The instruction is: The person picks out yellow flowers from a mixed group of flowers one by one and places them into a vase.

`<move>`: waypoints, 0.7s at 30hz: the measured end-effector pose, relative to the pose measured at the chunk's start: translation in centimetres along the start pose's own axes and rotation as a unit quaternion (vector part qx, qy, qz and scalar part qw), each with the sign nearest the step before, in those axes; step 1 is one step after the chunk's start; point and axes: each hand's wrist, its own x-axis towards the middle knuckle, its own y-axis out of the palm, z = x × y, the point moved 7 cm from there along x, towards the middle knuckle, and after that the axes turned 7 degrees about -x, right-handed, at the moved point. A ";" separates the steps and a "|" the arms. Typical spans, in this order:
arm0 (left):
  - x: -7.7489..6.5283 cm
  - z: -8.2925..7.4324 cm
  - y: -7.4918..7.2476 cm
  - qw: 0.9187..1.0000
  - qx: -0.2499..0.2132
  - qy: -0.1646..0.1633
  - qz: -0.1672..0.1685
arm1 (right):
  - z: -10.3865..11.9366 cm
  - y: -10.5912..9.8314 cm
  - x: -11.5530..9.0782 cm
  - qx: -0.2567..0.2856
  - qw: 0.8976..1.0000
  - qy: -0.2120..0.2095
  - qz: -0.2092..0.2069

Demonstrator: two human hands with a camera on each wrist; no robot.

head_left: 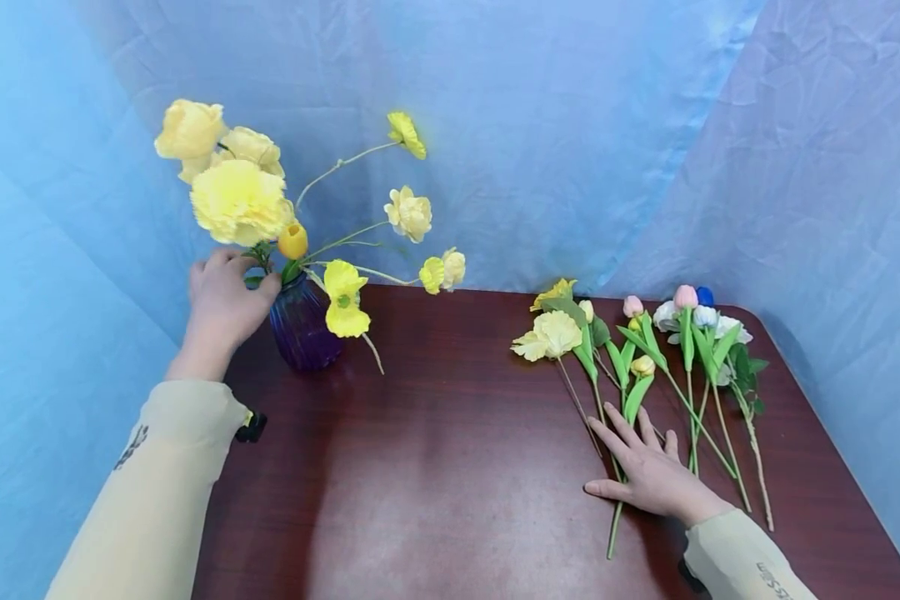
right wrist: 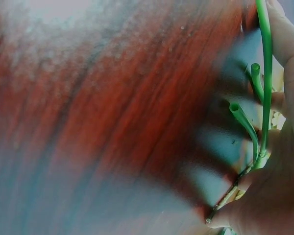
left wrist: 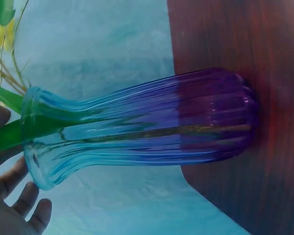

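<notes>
Head view. The left hand (head_left: 228, 300) is at the mouth of a ribbed vase (head_left: 306, 333), which stands near the counter's (head_left: 435, 433) far edge, left of centre; its fingers bend about the stems, but whether they pinch one cannot be told. Guiding stems low, near the mouth, should best keep the top-heavy arrangement from tipping. Above are a ruffled carnation (head_left: 240, 202), a cupped yellow tulip (head_left: 292, 241) and a papery poppy (head_left: 343, 282). The right hand (head_left: 648, 475), unclenched with fingers spread, lies over green stems (head_left: 613, 533) toward the right edge; light pressure should stop rolling. A pink tulip (head_left: 686, 297) lies near the far right corner.

Left wrist view. The vase wall, seemingly glass, is translucent and fluted, pale blue at the flared rim, purple at the rounded base. A broad, smooth leaf (left wrist: 22, 133) enters the mouth; easing it in unfolded would spare creases.

Right wrist view. Green stems, smooth with hollow tubular ends, lie beside the palm; the counter shows glossy reddish grain.
</notes>
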 end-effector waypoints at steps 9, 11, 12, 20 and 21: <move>-5.5 1.7 1.3 0.977 -0.095 -0.015 -0.190 | 0.1 -0.3 0.0 -0.002 1.000 0.000 -0.010; -7.3 1.9 2.0 0.965 -0.102 0.008 -0.241 | 0.1 -0.3 -0.1 -0.001 1.000 0.002 -0.007; -8.2 2.0 2.5 0.961 -0.101 0.023 -0.257 | 0.1 -0.3 -0.1 0.000 1.000 0.001 -0.004; -11.6 0.9 9.4 0.980 -0.061 0.105 -0.159 | 0.7 -0.6 -0.3 0.007 1.000 -0.005 0.009; -11.8 0.5 10.3 0.982 -0.055 0.114 -0.138 | 0.9 -0.6 -0.4 0.008 1.000 -0.006 0.008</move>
